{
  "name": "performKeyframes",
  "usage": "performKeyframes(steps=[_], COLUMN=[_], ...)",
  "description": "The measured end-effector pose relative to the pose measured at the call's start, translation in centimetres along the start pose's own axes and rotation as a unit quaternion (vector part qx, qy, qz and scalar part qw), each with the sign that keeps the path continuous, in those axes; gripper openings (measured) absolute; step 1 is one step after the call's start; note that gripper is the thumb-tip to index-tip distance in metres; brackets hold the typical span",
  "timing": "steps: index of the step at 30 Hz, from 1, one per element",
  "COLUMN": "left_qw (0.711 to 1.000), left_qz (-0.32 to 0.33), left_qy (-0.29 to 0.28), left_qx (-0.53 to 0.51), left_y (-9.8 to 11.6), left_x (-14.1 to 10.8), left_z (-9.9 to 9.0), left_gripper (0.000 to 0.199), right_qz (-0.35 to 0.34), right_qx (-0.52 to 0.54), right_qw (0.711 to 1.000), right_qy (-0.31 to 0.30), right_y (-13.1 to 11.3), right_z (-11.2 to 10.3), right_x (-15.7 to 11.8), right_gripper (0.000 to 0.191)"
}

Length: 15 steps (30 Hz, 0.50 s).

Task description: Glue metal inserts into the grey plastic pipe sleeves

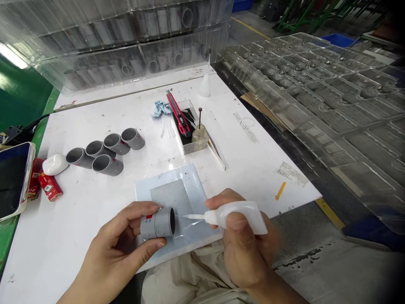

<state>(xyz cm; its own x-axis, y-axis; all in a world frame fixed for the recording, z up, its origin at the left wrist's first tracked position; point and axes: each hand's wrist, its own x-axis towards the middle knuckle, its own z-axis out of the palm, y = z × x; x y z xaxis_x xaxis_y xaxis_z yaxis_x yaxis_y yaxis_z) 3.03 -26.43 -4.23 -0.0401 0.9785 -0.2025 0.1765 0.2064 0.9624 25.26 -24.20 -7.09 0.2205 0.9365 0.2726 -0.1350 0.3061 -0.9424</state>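
**Background:** You are working at a white-topped table (68,249) on a green floor, with clear plastic trays (316,105) stacked along the right side and more trays holding grey fittings (126,42) standing beyond the far edge.

**Workpiece:** A short, smooth grey pipe coupling (157,223) is lying across your left hand (117,240), above a pale blue mat (186,185), with its dark open end facing right.

**Hands:** Your left hand is closing narrowly around the coupling, fingers over the top and thumb beneath. Your right hand (243,240) is pinching a white squeeze bottle (237,217), aiming its fine nozzle (190,216) at the coupling's mouth; you cannot tell whether the tip is touching the rim.

**Containers:** A clear box (190,135) is holding a red utility knife (179,114). A small glass bottle (200,134) with a dark rod is standing against it.

**Nearby:** Five more grey couplings (104,150) are lying on their sides at the left.

**Writing:** The red label on your coupling is showing dark characters, too small to read.
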Motion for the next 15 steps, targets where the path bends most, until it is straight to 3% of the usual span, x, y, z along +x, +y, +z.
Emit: performKeyframes(steps=[15], left_qw=[0.998], left_qz=[0.033], left_qy=[-0.027], left_qx=[0.047], left_y=[-0.65], left_x=[0.23], left_z=[-0.89], left_gripper=[0.033], right_qz=[-0.009], right_qx=[-0.033], right_qw=[0.999], right_qy=[-0.012], right_y=[-0.35], right_z=[0.45], right_x=[0.12], right_gripper=[0.018])
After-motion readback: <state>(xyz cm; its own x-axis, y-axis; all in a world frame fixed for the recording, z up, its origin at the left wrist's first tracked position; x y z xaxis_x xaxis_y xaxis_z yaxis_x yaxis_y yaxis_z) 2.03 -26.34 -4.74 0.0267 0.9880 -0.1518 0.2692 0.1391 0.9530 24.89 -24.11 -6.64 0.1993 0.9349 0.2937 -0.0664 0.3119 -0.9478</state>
